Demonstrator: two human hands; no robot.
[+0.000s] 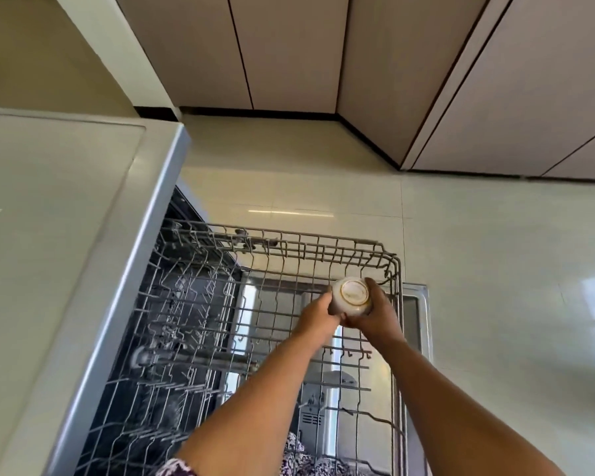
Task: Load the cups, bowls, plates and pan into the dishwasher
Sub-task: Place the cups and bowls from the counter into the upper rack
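- Loading is at an early stage, judged from how bare the racks look: the dishwasher (pixel 172 304) stands open under the counter (pixel 66 235), its door (pixel 416 324) is folded down over the tiled floor (pixel 495 269), and most of the load is not yet placed.
- The upper rack (pixel 289 255) is pulled fully out over the door. Every row of its wire prongs in view is bare; no cup, bowl, plate or pan sits in it.
- The lower rack (pixel 172 389) shows through the wires of the upper one. Its contents cannot be made out with certainty; no dish is plainly visible there.
- The left hand (pixel 318 312) grips the left side of a bowl, fingers curled round its wall.
- The right hand (pixel 375 312) grips the right side of the same bowl, fingers wrapped over its far edge.
- The bowl (pixel 352 297), small and white with a gold ring on its base, is held upside down between both hands. It is at the far right corner of the upper rack, near the rim wires; whether it already rests on the prongs cannot be told.
- Remaining work, as a judgement: seat this bowl, then load the other bowls, cups, plates and the pan, none of which are in view here.
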